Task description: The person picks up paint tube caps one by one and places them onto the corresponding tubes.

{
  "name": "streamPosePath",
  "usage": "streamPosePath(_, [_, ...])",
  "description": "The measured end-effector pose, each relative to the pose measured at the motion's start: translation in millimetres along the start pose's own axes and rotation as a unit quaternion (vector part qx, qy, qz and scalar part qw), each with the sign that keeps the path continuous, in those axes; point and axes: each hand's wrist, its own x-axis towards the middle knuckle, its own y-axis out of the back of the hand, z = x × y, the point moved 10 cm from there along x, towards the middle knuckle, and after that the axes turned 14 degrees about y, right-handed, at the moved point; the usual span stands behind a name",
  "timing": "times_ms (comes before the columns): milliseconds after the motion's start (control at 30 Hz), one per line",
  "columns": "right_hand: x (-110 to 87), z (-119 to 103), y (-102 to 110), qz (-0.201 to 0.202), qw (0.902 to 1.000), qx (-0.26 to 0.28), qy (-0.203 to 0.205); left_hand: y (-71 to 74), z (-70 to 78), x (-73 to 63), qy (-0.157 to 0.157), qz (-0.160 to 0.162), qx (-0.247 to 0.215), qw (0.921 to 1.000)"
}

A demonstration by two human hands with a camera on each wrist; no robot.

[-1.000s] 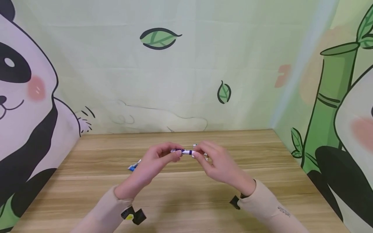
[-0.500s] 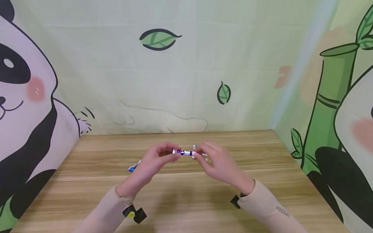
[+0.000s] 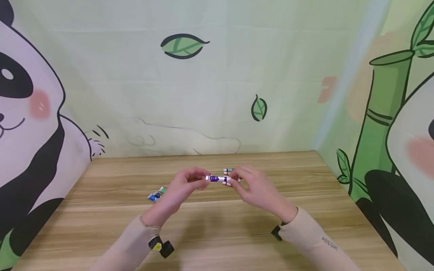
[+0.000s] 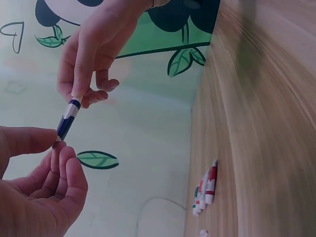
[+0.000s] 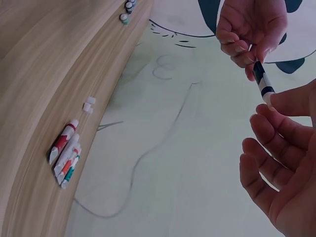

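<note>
Both hands hold a small purple-and-white paint tube [image 3: 217, 178] level above the table. My left hand [image 3: 184, 188] pinches its flat end between thumb and fingertips. At the other end, my right hand [image 3: 259, 190] pinches the white cap end with thumb and forefinger. In the left wrist view the dark label of the paint tube [image 4: 68, 118] shows between the two hands. The right wrist view has the same paint tube [image 5: 262, 79] slanting from one hand to the other; its cap is partly covered by my thumb.
Several paint tubes, among them a red one [image 5: 63, 141], lie together behind my right hand. Small white pieces [image 5: 89, 104] lie near them. Blue and green tubes [image 3: 156, 194] lie left of my left wrist. A printed cloth wall [image 3: 135, 94] backs the wooden table [image 3: 217, 237].
The left fingers now cover only the tube's flat end, so more of its label shows. The tube has shifted slightly right. A green tube has come into sight beside my left wrist.
</note>
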Motion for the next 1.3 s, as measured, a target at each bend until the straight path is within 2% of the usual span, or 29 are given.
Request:
streamPosePath(200, [-8.8,18,-12,-0.038,0.9985,-0.008,-0.038,-2.9,-14.0,13.5,0.013,0.01,-0.011,0.9998])
streamPosePath(400, [-18.1,36,-23,-0.068,0.9946,-0.004,-0.078,-8.8,-28.8,27.6,0.02,0.021,0.015,0.9995])
streamPosePath(567, [-25.7,52,-33,-0.096,0.9886,0.014,-0.115,-16.1,-38.7,39.7,0.021,0.013,0.023,0.9994])
streamPosePath(700, [-32.3,64,-42,-0.118,0.9821,0.027,-0.145,-22.0,-44.6,48.1,0.02,-0.002,0.012,0.9997])
streamPosePath(933, [-39.5,79,-53,-0.136,0.9758,0.047,-0.165,-27.2,-55.4,60.7,0.037,-0.01,-0.003,0.9993])
streamPosePath(1133, [-46.7,90,-62,-0.155,0.9663,0.069,-0.194,-33.2,-61.9,70.3,0.042,-0.013,0.024,0.9987])
streamPosePath(1300, [-51.4,95,-70,-0.168,0.9623,0.079,-0.199,-37.1,-66.8,75.9,0.044,-0.021,0.06,0.997])
